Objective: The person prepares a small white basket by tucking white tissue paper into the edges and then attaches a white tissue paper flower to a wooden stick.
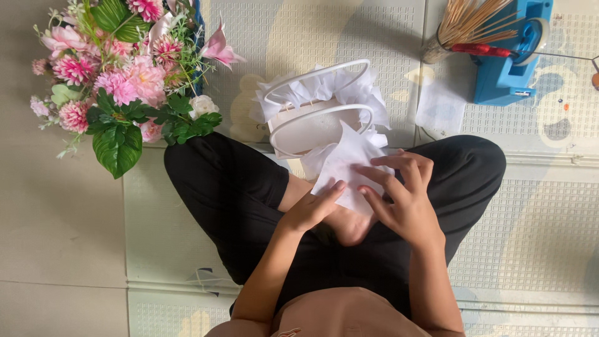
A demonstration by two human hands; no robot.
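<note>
At the far left of the floor lies a bunch of artificial flowers point(118, 75), pink and white blooms with broad green leaves, well apart from your hands. You sit cross-legged in black trousers point(231, 187) on a pale textured floor mat point(530, 237), and the work rests on your lap. Your left hand point(310, 209) comes in from below with the forearm angled up and to the right; the fingers are extended and loosely together, not clenched, and the fingertips press flat on the lower left edge of the white tissue sheet point(346, 168). That sheet is thin, soft and creased, roughly square, lying tilted across your shin and bare foot, with its upper part touching the front of the white basket point(315, 125). The basket stands just beyond your legs, between your knees; it has two curved white handles and is lined with ruffled white tissue that spills over its rim. Your right hand point(399, 196) lies on the right half of the sheet, palm down, fingers spread wide and slightly bent, the fingertips bearing on the paper; whether the thumb pinches the edge from beneath cannot be told. The right forearm rises steeply from the lower edge of the view. At the upper right stand a holder of thin wooden sticks point(468, 25) and, touching it, a blue tape dispenser point(508, 56), both well clear of your hands.
</note>
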